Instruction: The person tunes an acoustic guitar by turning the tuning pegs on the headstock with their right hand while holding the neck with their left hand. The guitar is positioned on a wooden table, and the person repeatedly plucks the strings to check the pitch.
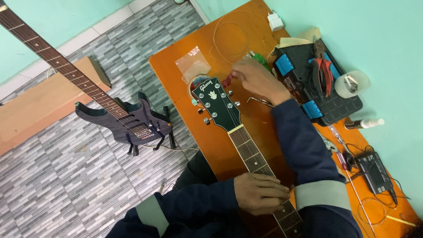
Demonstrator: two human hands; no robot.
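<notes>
1. Head view: a guitar neck point(257, 165) lies on an orange table point(176, 75), running from 5 o'clock up toward the centre, where its black headstock point(219, 105) ends.
2. Left hand point(261, 193), at 6 o'clock, lies flat across the fretboard with the fingers loosely curled over the neck, pressing it down rather than gripping it.
3. Right hand point(257, 79) reaches to 12 o'clock of the headstock, fingertips pinched on something small and red point(226, 81); what it is I cannot tell.
4. Progress, as I judge it: no strings show along the neck, and a wire coil point(231, 37) lies loose at 12 o'clock, so stringing looks only begun, with most left to do.
5. Headstock looks glossy black with a pale inlay; silver tuners point(207, 120) line both edges.
6. At 2 o'clock sits a black tool case point(328, 103) with red pliers point(324, 70), and a tape roll point(351, 83) just beside it.
7. At 9 o'clock a dark blue electric guitar point(132, 121) stands on the tiled floor point(66, 176).
</notes>
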